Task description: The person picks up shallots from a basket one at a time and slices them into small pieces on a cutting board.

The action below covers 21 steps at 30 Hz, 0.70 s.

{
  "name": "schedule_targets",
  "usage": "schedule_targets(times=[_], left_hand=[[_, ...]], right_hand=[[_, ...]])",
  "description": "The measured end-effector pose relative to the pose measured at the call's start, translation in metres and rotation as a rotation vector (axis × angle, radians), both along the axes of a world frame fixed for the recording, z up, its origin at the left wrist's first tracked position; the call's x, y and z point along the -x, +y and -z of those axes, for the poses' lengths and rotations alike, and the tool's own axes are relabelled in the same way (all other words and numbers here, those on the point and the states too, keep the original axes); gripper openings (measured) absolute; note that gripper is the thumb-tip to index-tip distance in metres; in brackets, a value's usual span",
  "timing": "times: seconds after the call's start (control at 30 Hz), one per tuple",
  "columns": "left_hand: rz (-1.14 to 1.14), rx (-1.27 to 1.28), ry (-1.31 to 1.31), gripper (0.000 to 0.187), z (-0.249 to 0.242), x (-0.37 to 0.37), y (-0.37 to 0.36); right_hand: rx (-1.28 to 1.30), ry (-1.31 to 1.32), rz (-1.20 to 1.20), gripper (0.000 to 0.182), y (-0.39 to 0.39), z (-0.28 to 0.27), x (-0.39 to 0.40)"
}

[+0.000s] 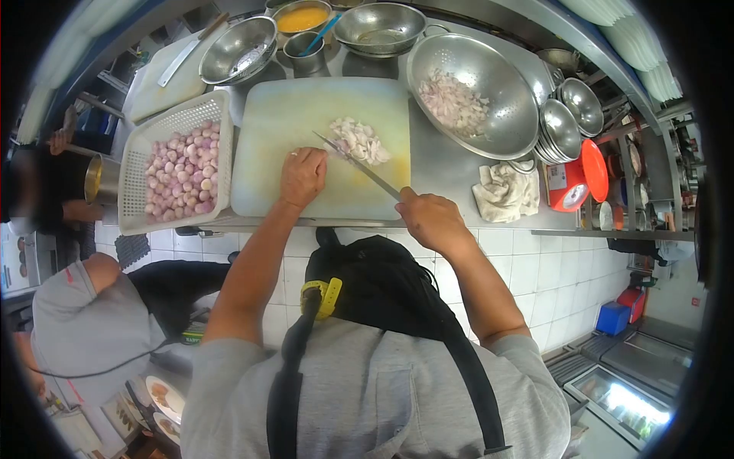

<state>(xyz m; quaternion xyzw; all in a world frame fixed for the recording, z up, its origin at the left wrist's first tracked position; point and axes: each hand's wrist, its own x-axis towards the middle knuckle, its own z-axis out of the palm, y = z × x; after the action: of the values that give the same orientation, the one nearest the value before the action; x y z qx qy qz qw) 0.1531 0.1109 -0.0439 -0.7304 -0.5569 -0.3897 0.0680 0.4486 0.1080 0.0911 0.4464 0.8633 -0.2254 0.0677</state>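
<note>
On a pale cutting board (267,115), my left hand (303,177) is closed, its fingers curled at the near edge of a pile of chopped shallots (359,141); a small piece seems to be under the fingertips. My right hand (430,217) grips the handle of a knife (367,173), whose blade slants across the board with its tip up and left beside the pile. Whole peeled shallots (183,172) fill a white plastic basket (130,183) left of the board. A perforated metal bowl (508,99) at the right holds more chopped pieces.
A crumpled cloth (506,193) and a red scale (567,187) are at the right, near stacked metal bowls (560,130). Behind the board stand metal bowls (380,29) and a metal cup (307,57). Another knife (180,63) lies back left. Other people are at the left.
</note>
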Motion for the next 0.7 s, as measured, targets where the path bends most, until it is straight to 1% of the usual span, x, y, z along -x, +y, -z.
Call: schedule_targets(times=[0.07,0.17,0.27,0.37,0.47,0.57,0.7], left_hand=[[-0.007,-0.03,-0.016,0.008,-0.001,0.0,0.002],[-0.029,0.025,-0.101,0.009,0.0,-0.001,0.002],[-0.096,0.216,-0.294,0.008,-0.008,-0.005,0.006],[-0.038,0.228,-0.239,0.013,-0.028,-0.021,0.016],[-0.093,0.39,-0.005,0.019,-0.039,-0.029,0.027],[-0.13,0.48,0.046,0.019,-0.041,-0.032,0.033],[-0.164,0.395,-0.112,0.021,-0.038,-0.031,0.033]], right_hand=[[-0.017,0.029,0.011,0.023,-0.001,-0.004,-0.004],[-0.046,0.063,0.048,0.023,-0.003,-0.006,-0.006],[-0.033,0.127,0.151,0.024,-0.003,-0.004,-0.008],[-0.034,0.133,0.202,0.024,-0.001,0.001,-0.012],[-0.032,0.133,0.224,0.024,-0.001,0.008,-0.015],[-0.032,0.14,0.233,0.025,-0.004,0.01,-0.015],[-0.027,0.16,0.24,0.025,-0.007,0.011,-0.016]])
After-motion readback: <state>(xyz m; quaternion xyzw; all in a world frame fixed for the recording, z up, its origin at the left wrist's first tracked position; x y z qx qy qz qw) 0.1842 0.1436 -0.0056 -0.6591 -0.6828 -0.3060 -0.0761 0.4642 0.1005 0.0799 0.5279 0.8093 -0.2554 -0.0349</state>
